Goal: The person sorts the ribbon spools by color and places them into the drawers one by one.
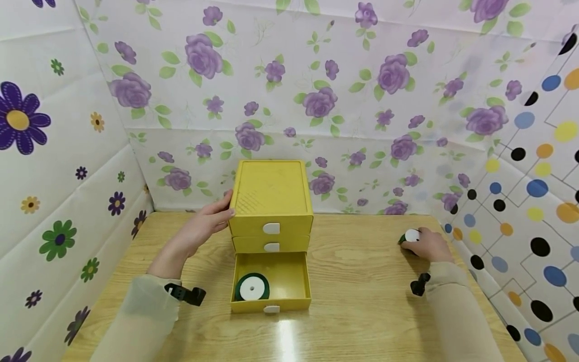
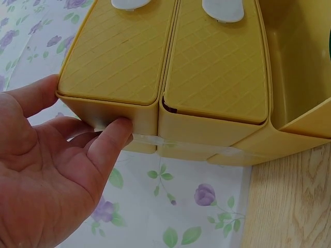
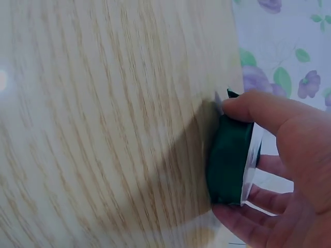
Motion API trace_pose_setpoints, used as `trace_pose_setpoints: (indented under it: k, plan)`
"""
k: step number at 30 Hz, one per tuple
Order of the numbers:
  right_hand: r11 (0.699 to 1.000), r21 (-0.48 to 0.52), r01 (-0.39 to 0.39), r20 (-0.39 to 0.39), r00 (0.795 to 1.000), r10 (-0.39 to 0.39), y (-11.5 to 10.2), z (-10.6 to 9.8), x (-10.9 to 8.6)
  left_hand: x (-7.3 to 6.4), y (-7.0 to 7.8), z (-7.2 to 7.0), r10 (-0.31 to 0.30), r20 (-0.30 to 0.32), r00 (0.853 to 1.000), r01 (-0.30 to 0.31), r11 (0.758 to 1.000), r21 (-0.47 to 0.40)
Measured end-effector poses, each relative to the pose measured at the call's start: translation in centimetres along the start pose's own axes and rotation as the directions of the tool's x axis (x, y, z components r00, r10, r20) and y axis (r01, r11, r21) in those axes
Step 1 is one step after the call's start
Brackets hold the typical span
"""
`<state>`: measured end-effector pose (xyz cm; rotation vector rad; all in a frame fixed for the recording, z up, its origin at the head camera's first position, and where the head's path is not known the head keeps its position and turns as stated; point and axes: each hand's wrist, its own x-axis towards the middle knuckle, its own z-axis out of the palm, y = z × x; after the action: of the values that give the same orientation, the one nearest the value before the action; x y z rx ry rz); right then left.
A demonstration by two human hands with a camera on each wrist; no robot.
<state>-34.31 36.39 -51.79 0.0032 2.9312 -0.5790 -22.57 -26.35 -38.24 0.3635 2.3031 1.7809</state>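
Observation:
A yellow drawer cabinet [image 1: 272, 190] stands on the table with its two upper drawers closed. Its bottom drawer [image 1: 294, 304] is pulled out, and a spool of dark green ribbon [image 1: 257, 291] with a white disc face lies flat at the drawer's left. My left hand [image 1: 203, 227] rests against the cabinet's left side near the top, and the left wrist view shows its fingertips touching the side panel [image 2: 145, 116]. Far to the right, my right hand [image 1: 429, 245] grips a second green ribbon spool [image 3: 230, 155] by its edge, thumb on one side and fingers on the other, close over the table.
White tabs [image 1: 271, 229] serve as drawer pulls. The wood-grain table [image 1: 353, 281] meets a flower-printed cloth [image 1: 362, 151] at the back. A dotted cloth [image 1: 538, 246] stands close beside the right hand, and another flowered cloth [image 1: 68, 176] is at the left.

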Motion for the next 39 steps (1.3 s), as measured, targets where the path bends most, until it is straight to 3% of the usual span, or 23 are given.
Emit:
trace_pose_setpoints:
  k: [10,18,23,28,33,39]
  plan:
    - [0.995,0.022,0.097,0.041,0.994,-0.098,-1.7,0.4,-1.5,0.0,0.0,0.1,-0.008,-0.014,1.000,0.008,1.000,-0.007]
    - [0.970,0.227,0.085,0.051,0.994,-0.099,-2.7,2.0,-3.2,0.0,0.2,0.3,-0.013,-0.019,1.000,0.013,1.000,-0.004]
    - [0.933,0.348,0.096,0.074,0.989,-0.129,-3.9,2.7,-5.0,-0.1,0.2,0.3,-0.018,-0.020,1.000,0.018,1.000,-0.006]
    - [0.874,0.475,0.101,0.108,0.979,-0.172,-5.3,3.2,-6.5,-0.2,0.1,0.4,-0.022,-0.015,1.000,0.022,1.000,-0.012]
    - [0.800,0.583,0.142,0.115,0.960,-0.254,-7.0,3.6,-7.5,-0.2,0.0,0.4,-0.007,-0.016,1.000,0.006,1.000,-0.015]
    - [0.751,0.639,0.165,0.148,0.932,-0.331,-9.3,3.9,-8.6,-0.1,0.1,0.4,-0.003,-0.018,1.000,0.003,1.000,-0.022]
